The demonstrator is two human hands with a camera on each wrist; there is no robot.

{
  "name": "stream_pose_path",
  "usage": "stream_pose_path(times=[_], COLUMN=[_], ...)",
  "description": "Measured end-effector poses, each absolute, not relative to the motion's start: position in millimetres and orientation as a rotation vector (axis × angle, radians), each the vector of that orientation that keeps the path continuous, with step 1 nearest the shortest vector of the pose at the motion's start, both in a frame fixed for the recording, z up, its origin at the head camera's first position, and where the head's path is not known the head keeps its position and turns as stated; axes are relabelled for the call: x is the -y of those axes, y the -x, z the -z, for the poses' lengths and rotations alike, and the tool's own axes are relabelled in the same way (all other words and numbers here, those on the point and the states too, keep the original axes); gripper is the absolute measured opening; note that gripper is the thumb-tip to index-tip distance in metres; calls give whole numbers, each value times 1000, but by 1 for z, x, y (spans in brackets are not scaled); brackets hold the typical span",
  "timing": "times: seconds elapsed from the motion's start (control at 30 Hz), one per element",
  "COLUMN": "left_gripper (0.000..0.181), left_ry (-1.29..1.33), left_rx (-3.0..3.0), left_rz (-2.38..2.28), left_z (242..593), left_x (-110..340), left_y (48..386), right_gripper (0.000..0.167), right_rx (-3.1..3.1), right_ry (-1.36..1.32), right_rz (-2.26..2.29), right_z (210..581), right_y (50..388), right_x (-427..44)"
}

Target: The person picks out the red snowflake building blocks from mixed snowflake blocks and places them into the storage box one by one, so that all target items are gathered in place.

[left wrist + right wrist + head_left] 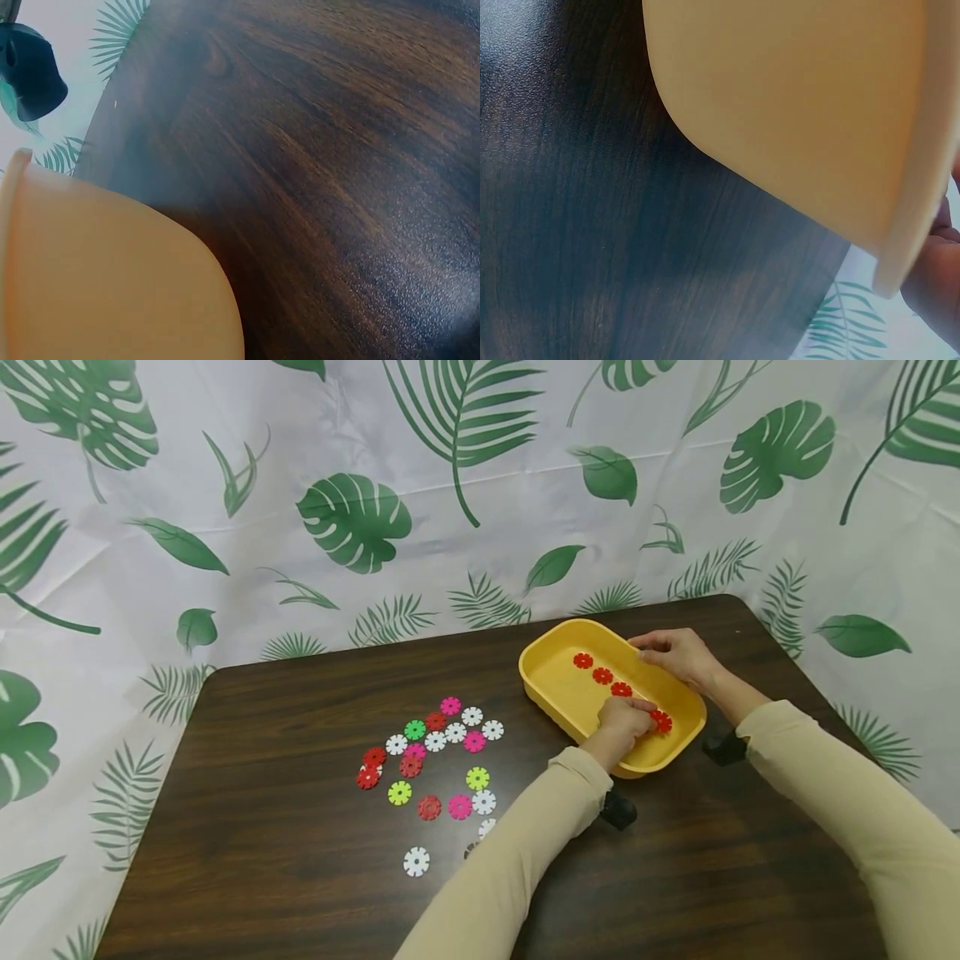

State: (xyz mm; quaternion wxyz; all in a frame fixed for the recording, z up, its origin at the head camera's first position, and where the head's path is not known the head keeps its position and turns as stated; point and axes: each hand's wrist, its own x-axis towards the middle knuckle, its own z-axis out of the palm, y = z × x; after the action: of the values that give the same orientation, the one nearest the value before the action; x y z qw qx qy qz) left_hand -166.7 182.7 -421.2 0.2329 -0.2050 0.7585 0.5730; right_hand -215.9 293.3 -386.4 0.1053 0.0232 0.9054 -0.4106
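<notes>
A red disc [663, 722], probably light and stiff, best taken by its edge, lies in the tray [555, 672] by the left hand [625, 720], whose grip is unclear; the right hand [681, 658] pinches the rim.

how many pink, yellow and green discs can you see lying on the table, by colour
Pink discs: 4
Yellow discs: 2
Green disc: 1
Total: 7
</notes>
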Motion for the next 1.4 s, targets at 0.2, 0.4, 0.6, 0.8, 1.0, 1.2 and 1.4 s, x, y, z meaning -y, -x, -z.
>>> stream_pose_path(times=[0.2, 0.4, 0.6, 0.8, 1.0, 1.2, 1.4], left_gripper=[18, 19, 18, 20, 21, 19, 17], left_ry=[558, 558, 539, 514, 475, 444, 425], left_rx=[-2136, -2155, -2160, -2154, -2171, -2161, -2160], left_rz=[-1537, -1535, -1527, -1540, -1514, -1494, -1503], left_z=[417, 414, 413, 415, 415, 409, 404], left_x=[-182, -181, -180, -180, -181, -180, -179], left_y=[163, 160, 159, 157, 157, 154, 152], right_gripper=[36, 35, 36, 36, 34, 34, 34], right_rx=[-2668, -2677, -2690, -2683, -2684, -2683, -2688], right_ry=[-64, -55, -41, -28, -11, -20, -26], right_rz=[1215, 1214, 1209, 1212, 1217, 1216, 1224], right_z=[387, 389, 389, 388, 387, 387, 385], right_y=[216, 218, 217, 216, 216, 216, 216], right_x=[-292, -291, -291, -291, -290, -290, -291])
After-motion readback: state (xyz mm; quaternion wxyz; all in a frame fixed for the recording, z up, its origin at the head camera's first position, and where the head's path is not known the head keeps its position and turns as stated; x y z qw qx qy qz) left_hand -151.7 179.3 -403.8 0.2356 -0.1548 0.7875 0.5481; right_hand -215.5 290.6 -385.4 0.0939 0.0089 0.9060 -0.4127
